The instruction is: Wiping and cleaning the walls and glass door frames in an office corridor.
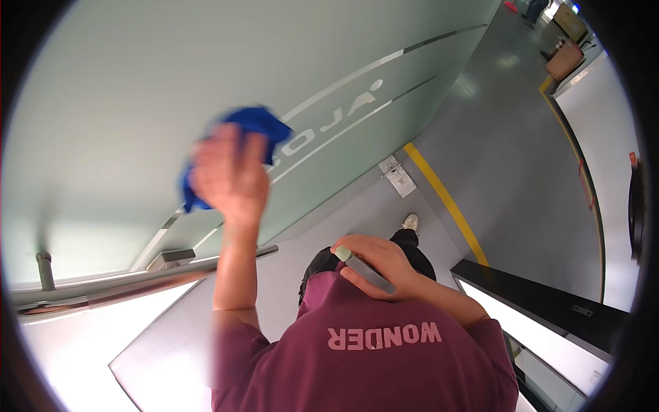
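My left hand (229,175), blurred, lies over a blue cloth (260,122) against an upright frosted glass panel (134,103). The cloth shows beyond the fingertips and beside the thumb side and heel of the hand. Clear stripes and lettering run across the glass to the right of it. Close to my belly, my right hand (391,255) is closed around a small translucent bottle (368,273) with a pale green top, which points up and left. What the bottle contains cannot be told.
A tubular metal handle (118,291) runs along the glass at lower left. A metal fitting (400,180) sits at the panel's lower edge. Yellow tape (445,203) crosses the grey floor. A black-framed edge (535,304) is at right. Cardboard boxes (565,61) and a person's legs (535,11) are far off.
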Motion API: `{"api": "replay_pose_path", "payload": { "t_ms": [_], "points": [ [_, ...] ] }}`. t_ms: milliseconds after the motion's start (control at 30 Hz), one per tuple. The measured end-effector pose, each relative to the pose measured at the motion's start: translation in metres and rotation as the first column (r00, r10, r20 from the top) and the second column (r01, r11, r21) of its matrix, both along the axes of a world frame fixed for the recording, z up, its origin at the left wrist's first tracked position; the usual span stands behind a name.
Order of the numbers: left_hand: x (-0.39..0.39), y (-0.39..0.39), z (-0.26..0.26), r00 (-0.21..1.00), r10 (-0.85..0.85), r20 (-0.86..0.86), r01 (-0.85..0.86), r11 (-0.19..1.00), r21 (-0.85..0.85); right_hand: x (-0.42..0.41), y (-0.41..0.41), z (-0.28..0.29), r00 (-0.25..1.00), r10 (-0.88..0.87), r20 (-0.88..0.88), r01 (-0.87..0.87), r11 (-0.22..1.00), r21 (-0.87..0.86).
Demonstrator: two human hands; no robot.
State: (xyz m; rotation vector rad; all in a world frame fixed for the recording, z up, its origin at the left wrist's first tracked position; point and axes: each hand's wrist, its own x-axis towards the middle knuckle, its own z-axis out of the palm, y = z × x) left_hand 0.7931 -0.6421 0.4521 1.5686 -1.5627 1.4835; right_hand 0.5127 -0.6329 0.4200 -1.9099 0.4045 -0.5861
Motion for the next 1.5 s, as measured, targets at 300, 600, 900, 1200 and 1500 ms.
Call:
{"api": "replay_pose_path", "payload": {
  "t_ms": [300,600,900,1200,1500],
  "points": [
    [-0.032,-0.047,-0.043,0.994,0.052,0.096,-0.05,0.999,-0.019,0.002,0.003,0.009,0.999,0.002,0.039,-0.002,1.0,-0.009],
    [-0.035,-0.018,-0.089,0.995,-0.092,-0.038,0.1,0.922,0.374,-0.009,0.011,0.003,0.995,-0.087,0.047,0.086,0.996,0.025],
    [-0.053,-0.027,-0.079,0.983,-0.126,-0.137,0.163,0.938,0.306,-0.018,0.018,0.0,0.994,-0.096,0.052,0.097,0.995,-0.028],
    [-0.049,-0.026,-0.103,0.997,-0.077,-0.026,0.081,0.917,0.391,-0.025,0.021,0.004,0.99,-0.134,0.041,0.134,0.991,0.0],
    [-0.062,-0.069,-0.092,0.996,-0.086,-0.002,0.084,0.963,0.257,-0.025,0.021,0.004,0.989,-0.141,0.051,0.142,0.99,-0.009]
  ]
}}
